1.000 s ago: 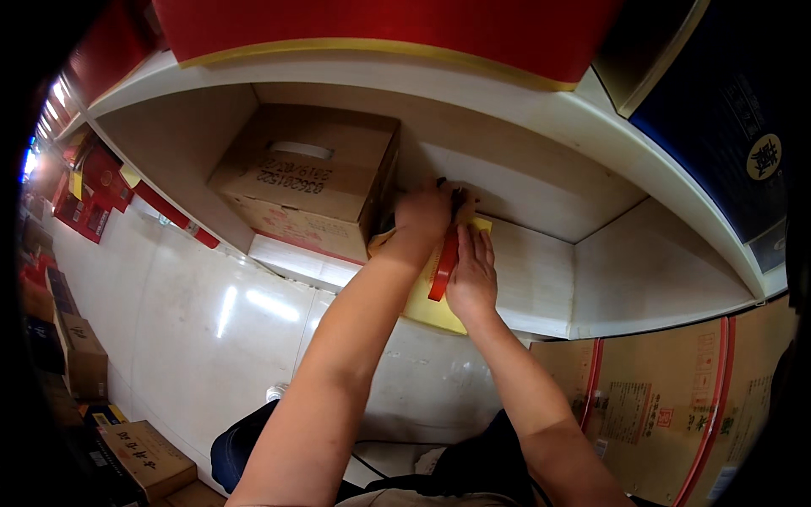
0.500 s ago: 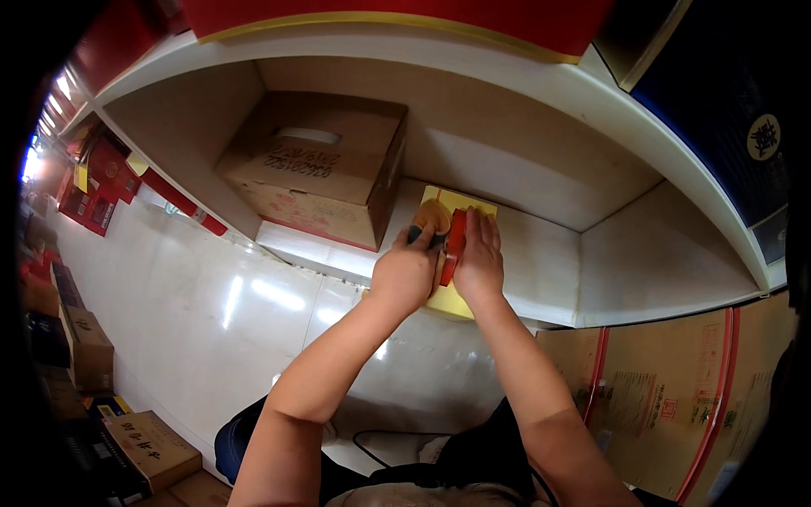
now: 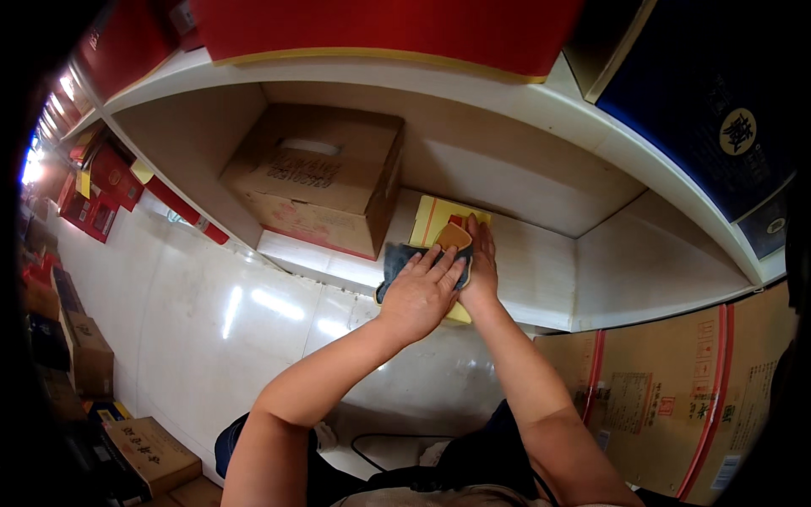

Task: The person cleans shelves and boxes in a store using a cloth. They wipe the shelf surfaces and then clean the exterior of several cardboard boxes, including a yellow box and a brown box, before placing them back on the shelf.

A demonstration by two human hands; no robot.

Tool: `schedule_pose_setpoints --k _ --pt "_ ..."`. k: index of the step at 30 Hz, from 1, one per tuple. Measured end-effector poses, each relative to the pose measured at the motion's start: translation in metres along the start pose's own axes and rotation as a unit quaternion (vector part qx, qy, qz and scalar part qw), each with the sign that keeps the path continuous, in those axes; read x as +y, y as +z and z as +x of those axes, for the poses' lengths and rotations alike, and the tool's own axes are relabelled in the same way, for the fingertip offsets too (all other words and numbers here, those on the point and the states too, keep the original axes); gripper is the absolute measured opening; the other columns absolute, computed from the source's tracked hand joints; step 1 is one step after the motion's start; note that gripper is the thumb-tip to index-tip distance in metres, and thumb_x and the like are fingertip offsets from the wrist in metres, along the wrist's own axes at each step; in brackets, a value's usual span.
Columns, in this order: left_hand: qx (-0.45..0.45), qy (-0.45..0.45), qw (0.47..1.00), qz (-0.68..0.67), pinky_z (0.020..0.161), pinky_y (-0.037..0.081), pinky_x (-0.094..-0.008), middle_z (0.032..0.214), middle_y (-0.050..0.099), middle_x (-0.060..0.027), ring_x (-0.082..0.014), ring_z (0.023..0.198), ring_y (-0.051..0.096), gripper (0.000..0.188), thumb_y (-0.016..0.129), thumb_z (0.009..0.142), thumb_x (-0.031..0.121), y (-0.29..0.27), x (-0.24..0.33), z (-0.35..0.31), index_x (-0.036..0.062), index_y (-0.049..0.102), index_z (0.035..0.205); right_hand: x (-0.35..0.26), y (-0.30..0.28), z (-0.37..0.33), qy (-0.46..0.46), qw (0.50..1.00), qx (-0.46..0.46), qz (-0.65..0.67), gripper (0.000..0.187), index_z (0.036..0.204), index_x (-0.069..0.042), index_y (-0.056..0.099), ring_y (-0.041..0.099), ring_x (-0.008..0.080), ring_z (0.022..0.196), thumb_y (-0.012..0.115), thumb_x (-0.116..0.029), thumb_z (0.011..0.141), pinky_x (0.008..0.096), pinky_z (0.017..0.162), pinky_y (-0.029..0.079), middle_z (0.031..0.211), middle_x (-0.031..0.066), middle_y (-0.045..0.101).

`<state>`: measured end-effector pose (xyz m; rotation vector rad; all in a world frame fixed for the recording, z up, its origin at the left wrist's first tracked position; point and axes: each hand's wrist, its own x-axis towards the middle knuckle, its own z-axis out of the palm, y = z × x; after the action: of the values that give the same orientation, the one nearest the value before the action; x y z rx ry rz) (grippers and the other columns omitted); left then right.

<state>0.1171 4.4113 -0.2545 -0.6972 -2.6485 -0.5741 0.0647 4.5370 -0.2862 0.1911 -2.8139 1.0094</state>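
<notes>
Left hand lying flat on a cloth over a yellow box

The person's left hand (image 3: 420,297) is resting on a dark grey cloth with an orange side and pale edging (image 3: 394,269), its fingers extended and slightly apart. The right hand (image 3: 479,269) is standing alongside, fingers stretched upward; the cloth is partly covering it, so whether it is gripping anything I cannot tell. Beneath both, a flat, bright yellow cardboard box (image 3: 428,211) is lying at the front of a white wooden shelf (image 3: 534,262). A small red patch (image 3: 457,221) is showing between the hands, perhaps part of that box.

Just left, a brown cardboard carton with a slotted top (image 3: 312,203) is filling the shelf's left side. Overhead, a large red box with a gold lower edge (image 3: 380,34) is standing on the upper board. A dark blue box (image 3: 693,110) is flanking it, and a red-strapped brown carton (image 3: 650,389) is sitting lower right.
</notes>
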Motion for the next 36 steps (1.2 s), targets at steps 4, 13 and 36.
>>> schedule_pose_setpoints --k 4,13,36 --pt "-0.045 -0.023 0.999 0.005 0.096 0.037 -0.0407 0.116 0.053 -0.0216 -0.0336 0.114 0.047 0.039 0.046 0.082 0.017 0.01 -0.007 0.016 -0.0065 0.052 0.113 0.015 0.005 0.003 -0.012 0.991 0.033 0.129 0.058 0.139 -0.005 0.017 0.03 0.0303 0.128 0.042 -0.011 0.086 0.0344 0.105 0.025 0.139 0.0183 0.028" --pt "-0.006 0.008 0.998 0.065 0.094 0.039 -0.0364 0.122 0.05 -0.0173 -0.0317 0.115 0.046 0.04 0.044 0.081 0.014 0.038 -0.027 0.063 -0.0027 0.049 0.117 0.01 0.0 0.001 -0.04 0.996 0.027 0.072 0.068 0.138 -0.001 0.011 0.029 0.0339 0.127 0.049 -0.003 0.081 0.0364 0.104 0.026 0.139 0.0228 0.024" --pt "-0.104 -0.126 0.981 -0.106 0.077 0.048 -0.0333 0.099 0.061 -0.0203 -0.0282 0.09 0.06 0.023 0.054 0.08 0.015 -0.027 0.018 -0.025 -0.0017 0.059 0.095 0.019 0.007 0.003 -0.008 0.996 0.037 0.085 0.06 0.14 -0.003 0.009 0.024 0.0286 0.131 0.033 0.002 0.085 0.0328 0.106 0.023 0.141 0.0196 0.024"
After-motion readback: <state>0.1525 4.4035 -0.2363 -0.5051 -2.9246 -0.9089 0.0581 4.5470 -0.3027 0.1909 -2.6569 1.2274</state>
